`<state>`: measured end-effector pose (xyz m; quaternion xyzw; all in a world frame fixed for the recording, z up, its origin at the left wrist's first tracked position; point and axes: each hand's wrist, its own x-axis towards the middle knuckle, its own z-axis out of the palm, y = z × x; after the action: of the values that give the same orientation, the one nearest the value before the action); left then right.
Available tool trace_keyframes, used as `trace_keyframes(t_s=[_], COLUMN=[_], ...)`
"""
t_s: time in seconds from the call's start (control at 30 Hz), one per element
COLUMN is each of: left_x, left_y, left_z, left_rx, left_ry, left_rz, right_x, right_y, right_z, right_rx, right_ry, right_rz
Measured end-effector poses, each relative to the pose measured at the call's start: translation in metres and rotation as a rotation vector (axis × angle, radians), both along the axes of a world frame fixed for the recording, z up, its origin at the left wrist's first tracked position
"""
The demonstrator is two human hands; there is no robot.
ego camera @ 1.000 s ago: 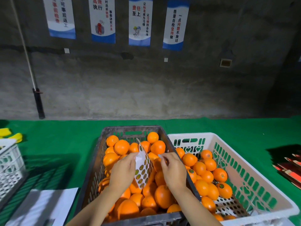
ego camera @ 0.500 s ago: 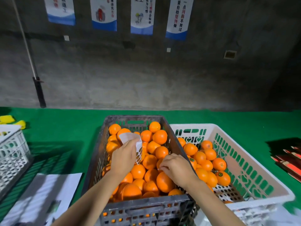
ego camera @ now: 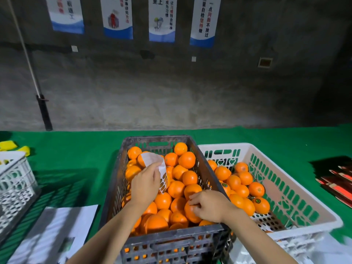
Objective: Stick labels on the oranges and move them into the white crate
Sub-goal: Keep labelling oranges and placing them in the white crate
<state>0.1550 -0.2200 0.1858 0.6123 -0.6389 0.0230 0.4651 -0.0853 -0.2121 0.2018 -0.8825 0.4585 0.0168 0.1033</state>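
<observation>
The left hand (ego camera: 145,185) is pinching the label sheet (ego camera: 162,173) and the right hand (ego camera: 209,206) is curling its fingers onto a near orange (ego camera: 190,213), with the grey crate (ego camera: 122,168) mostly full and the white crate (ego camera: 297,189) part-filled.

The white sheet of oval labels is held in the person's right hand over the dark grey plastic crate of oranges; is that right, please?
No: the head view shows the white sheet of oval labels held in the left hand, not the right, over the dark grey plastic crate of oranges. The right hand curls on one orange.
</observation>
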Motion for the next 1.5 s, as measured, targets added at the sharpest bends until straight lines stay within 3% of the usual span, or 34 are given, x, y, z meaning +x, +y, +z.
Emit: trace_keyframes(t_s=[0.23,0.7,0.77,0.9,1.03,1.13,1.2,1.33,1.43,1.5], left_x=[-0.002,-0.003,-0.002,0.0,0.001,0.002,0.002,0.001,-0.001,-0.001], left_y=[0.002,-0.001,-0.002,-0.002,-0.001,-0.001,-0.002,-0.004,-0.004,-0.004], left_z=[0.002,0.0,-0.001,-0.001,-0.001,-0.002,-0.003,-0.003,-0.004,-0.005], left_rx=[0.01,0.022,0.024,0.004,0.007,0.004,0.008,0.003,0.011,0.023], left_ry=[0.004,-0.003,-0.012,-0.006,-0.019,-0.015,-0.028,-0.049,-0.053,-0.056], left_rz=[0.008,0.001,0.002,-0.003,-0.001,-0.012,-0.014,-0.031,-0.051,-0.042], right_x=[0.008,0.014,0.015,0.017,0.006,-0.022,-0.045,-0.082,-0.093,-0.094], right_y=[-0.005,-0.012,-0.009,-0.004,-0.007,-0.025,-0.034,-0.029,-0.03,-0.033], right_z=[-0.002,-0.005,-0.003,0.004,0.008,0.015,0.01,-0.032,-0.053,-0.054], right_rx=[0.13,0.091,-0.036,-0.19,-0.204,-0.278,-0.309,-0.384,-0.264,-0.148], right_ry=[0.23,0.213,0.095,-0.492,-0.902,-1.08,-1.025,-0.74,-0.592,-0.346], right_rz=[-0.039,-0.14,-0.147,-0.345,-0.496,-0.634,-0.732,-0.822,-0.918,-0.937])
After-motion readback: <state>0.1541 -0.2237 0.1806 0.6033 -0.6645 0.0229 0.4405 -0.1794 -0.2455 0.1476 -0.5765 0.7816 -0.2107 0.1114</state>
